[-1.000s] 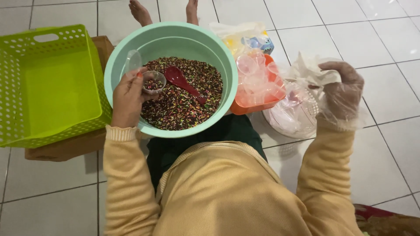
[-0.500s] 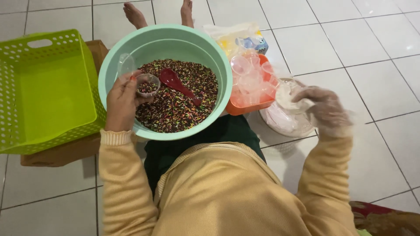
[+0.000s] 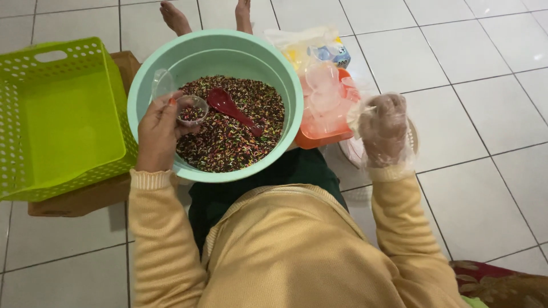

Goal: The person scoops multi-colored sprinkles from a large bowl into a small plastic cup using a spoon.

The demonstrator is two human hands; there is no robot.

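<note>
A big mint-green bowl (image 3: 285, 85) rests on my lap, filled with small multicoloured sprinkles (image 3: 228, 142). A red spoon (image 3: 231, 109) lies on the sprinkles. My left hand (image 3: 157, 134) holds a small clear cup (image 3: 191, 109) with an open hinged lid over the bowl's left side; some sprinkles are in the cup. My right hand (image 3: 383, 128) wears a clear plastic glove and is raised to the right of the bowl, fingers curled, above a stack of clear lids. I cannot tell whether it holds anything.
A lime-green perforated basket (image 3: 57, 120) sits on a brown box to the left. An orange tub (image 3: 325, 134) of clear cups and a plastic bag (image 3: 311, 45) lie right of the bowl. White tiled floor all around; my bare feet (image 3: 174, 17) show beyond the bowl.
My gloved right hand dropped toward the lids on the floor, then rose again closer to the bowl. The left hand kept the cup over the sprinkles.
</note>
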